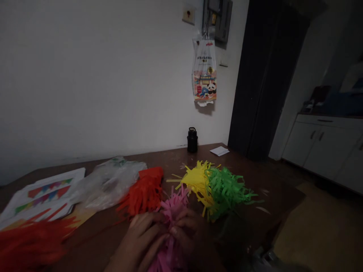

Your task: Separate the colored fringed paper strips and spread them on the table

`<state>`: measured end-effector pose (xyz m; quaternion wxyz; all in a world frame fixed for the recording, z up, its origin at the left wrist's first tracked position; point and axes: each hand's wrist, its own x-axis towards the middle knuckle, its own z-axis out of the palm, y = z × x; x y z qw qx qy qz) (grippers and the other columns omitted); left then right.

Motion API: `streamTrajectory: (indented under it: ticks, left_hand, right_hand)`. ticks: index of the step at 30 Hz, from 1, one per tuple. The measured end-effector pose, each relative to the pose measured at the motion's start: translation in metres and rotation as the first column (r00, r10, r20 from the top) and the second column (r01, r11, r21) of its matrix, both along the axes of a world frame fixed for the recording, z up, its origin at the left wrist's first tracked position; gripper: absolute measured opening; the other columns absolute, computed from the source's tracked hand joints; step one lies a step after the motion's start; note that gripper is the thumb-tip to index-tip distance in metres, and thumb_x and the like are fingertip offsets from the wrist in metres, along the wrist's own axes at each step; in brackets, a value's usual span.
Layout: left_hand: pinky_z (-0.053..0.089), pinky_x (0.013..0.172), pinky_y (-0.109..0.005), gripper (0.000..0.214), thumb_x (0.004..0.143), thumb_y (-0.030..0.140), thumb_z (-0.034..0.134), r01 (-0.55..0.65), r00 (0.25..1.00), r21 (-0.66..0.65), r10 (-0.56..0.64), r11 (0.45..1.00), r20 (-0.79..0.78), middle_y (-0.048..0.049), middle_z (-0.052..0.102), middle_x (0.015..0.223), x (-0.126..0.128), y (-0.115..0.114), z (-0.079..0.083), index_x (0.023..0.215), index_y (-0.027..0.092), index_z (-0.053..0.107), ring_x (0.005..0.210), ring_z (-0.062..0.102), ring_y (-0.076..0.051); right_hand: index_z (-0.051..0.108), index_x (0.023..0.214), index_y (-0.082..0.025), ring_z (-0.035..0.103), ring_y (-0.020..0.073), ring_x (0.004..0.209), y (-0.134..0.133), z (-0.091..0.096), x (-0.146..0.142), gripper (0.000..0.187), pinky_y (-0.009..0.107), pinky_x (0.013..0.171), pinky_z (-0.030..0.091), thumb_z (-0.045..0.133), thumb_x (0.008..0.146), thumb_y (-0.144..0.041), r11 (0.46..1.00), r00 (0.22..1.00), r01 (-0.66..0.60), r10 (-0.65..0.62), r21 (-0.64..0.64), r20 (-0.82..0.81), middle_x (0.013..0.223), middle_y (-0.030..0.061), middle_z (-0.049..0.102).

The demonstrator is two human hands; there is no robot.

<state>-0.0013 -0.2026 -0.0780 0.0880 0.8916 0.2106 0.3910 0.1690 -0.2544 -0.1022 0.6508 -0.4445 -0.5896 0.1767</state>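
A pink paper tassel point(176, 200) with cut fringe stands between my two hands at the table's near side. My left hand point(146, 236) curls its fingers around the tassel's middle. From the other side, my right hand point(189, 231) pinches the same strips, its fingertips close to the left ones. What lies beneath the fingers is hidden. Just beyond my left hand rests a red fringed paper bundle point(146, 190). Past my right hand lie a yellow fringed bundle point(197, 176) and a green one point(227, 190), touching each other.
More red strips point(31, 241) lie at the near left, by printed sheets point(48, 192) and a crumpled clear plastic bag point(112, 183). A black bottle point(192, 140) and white paper point(219, 151) stand and lie near the wall. The brown table's point(279, 192) edge runs along the right.
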Motion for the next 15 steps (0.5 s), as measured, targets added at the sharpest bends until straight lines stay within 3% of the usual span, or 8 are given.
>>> streamTrajectory:
  ticks: [5, 15]
  left_hand:
    - [0.041, 0.085, -0.029, 0.02, 0.099, 0.04, 0.047, 0.01, 1.0, -0.005, -0.01, 1.0, 0.004, 0.0006, 0.064, 0.101, 0.0009, -0.0011, 0.0018, 0.098, 0.03, 0.064, 0.096, 0.055, -0.019]
    - [0.045, 0.083, -0.029, 0.022, 0.098, 0.04, 0.048, 0.002, 1.0, 0.026, -0.002, 1.0, -0.012, -0.0017, 0.066, 0.099, -0.0003, -0.0018, 0.0048, 0.094, 0.029, 0.066, 0.093, 0.059, -0.019]
  right_hand:
    - [0.074, 0.066, -0.018, 0.065, 0.0143, 0.073, -0.0004, 0.0026, 0.0008, 0.009, 0.022, 0.068, 0.046, 0.068, 0.065, -0.01, 0.998, 1.0, -0.017, 0.017, -0.066, -0.007, 0.074, 0.0028, 0.068]
    - [0.076, 0.067, -0.02, 0.065, 0.0152, 0.074, 0.0015, -0.0021, 0.0064, 0.009, 0.024, 0.069, 0.048, 0.068, 0.071, -0.017, 0.991, 0.998, -0.068, 0.067, -0.114, -0.016, 0.077, 0.0027, 0.07]
